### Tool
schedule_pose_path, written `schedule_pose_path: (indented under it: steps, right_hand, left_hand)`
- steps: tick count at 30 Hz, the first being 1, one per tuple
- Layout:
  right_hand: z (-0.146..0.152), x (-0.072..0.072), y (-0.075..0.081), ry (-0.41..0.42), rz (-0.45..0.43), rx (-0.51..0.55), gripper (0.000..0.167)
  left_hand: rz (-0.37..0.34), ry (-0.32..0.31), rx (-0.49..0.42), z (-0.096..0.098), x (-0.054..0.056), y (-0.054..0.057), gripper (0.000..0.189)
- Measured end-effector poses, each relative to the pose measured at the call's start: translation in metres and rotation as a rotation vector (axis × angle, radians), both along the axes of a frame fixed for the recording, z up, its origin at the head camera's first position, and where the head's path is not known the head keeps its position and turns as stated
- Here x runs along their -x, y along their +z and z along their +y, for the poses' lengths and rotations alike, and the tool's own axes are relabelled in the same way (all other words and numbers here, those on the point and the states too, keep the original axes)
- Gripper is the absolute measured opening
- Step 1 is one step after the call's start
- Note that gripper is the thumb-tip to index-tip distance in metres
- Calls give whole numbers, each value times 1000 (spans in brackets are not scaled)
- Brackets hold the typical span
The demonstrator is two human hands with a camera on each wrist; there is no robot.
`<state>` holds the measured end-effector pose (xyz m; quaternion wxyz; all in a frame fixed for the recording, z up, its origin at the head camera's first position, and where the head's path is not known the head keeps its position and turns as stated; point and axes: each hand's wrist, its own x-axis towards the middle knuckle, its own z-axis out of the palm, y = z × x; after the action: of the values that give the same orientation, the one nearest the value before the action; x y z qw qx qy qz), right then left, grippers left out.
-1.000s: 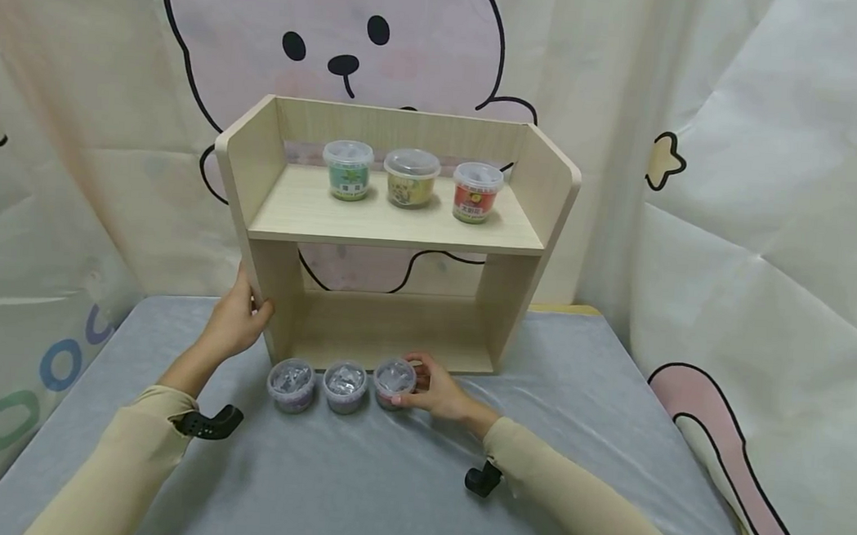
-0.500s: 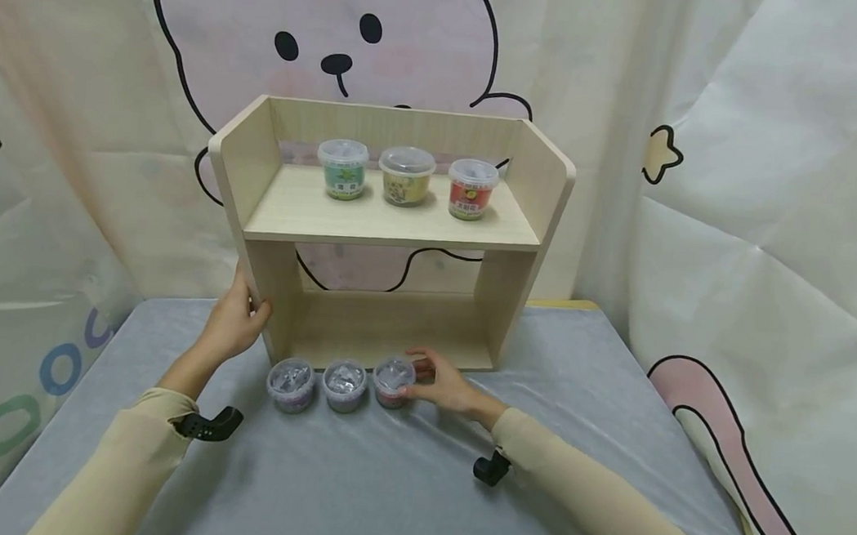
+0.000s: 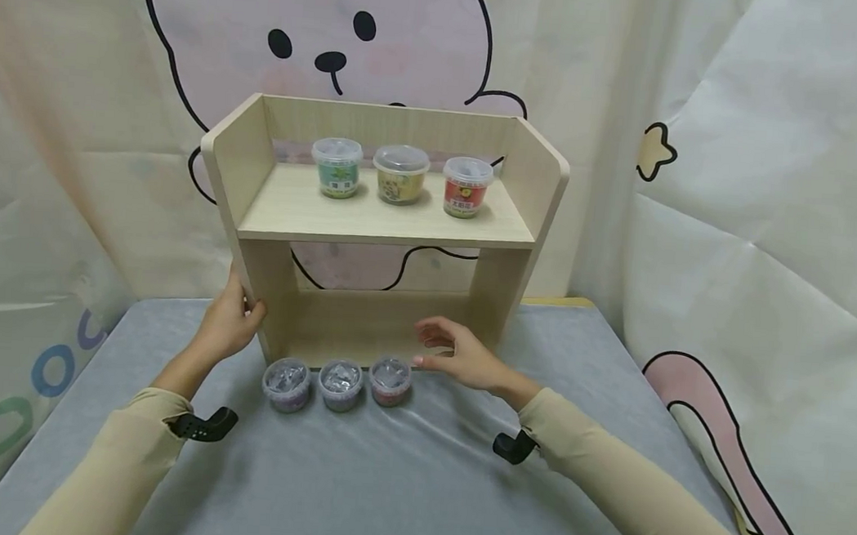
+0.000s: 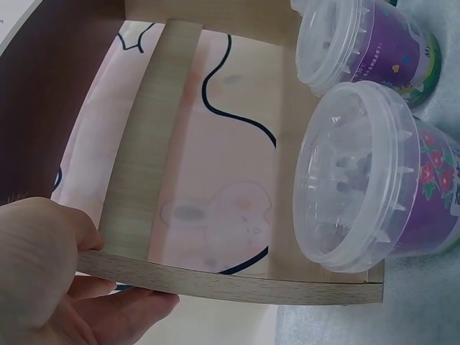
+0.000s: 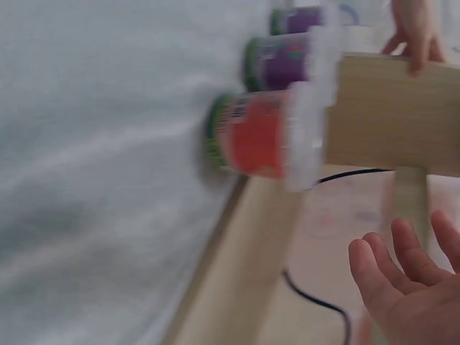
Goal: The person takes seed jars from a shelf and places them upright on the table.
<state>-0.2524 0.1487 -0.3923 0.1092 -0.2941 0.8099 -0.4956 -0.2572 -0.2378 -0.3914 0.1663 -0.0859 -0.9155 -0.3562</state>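
Note:
My left hand (image 3: 228,326) grips the left side panel of a pale wooden two-tier shelf (image 3: 394,234); in the left wrist view the thumb lies inside the panel's edge and the fingers outside. In front of the shelf, a row of lidded plastic tubs stands on the cloth: a purple one (image 3: 286,386), a second purple tub (image 3: 340,386) and a red-labelled tub (image 3: 390,382). Just right of the red-labelled tub, my right hand (image 3: 463,358) hovers with relaxed fingers apart from it, before the lower compartment. Nothing is in that hand.
On the upper tier stand a green-labelled tub (image 3: 336,168), a yellow-labelled tub (image 3: 400,176) and another red-labelled tub (image 3: 466,188). A grey-blue cloth (image 3: 386,486) covers the table. Printed curtains (image 3: 757,197) hang behind and at the sides.
My right hand has let go of the red-labelled tub in the front row and moved up and to the right. The left hand keeps its grip on the shelf.

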Motion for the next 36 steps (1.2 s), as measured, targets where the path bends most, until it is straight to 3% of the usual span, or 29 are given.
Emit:
schedule_pose_path:
  steps: [13, 21, 29, 36]
  right_hand:
    - [4, -14, 74, 10, 113, 73, 46]
    - [10, -11, 122, -37, 168, 125, 45]
    - [19, 0, 159, -147, 165, 196, 56]
    - [25, 17, 177, -307, 182, 241, 61]
  left_hand:
    - [-14, -19, -5, 0, -1, -2, 79]
    - [17, -22, -5, -1, -1, -1, 75]
    - [11, -23, 6, -1, -1, 0, 74]
    - [26, -9, 29, -2, 0, -1, 74]
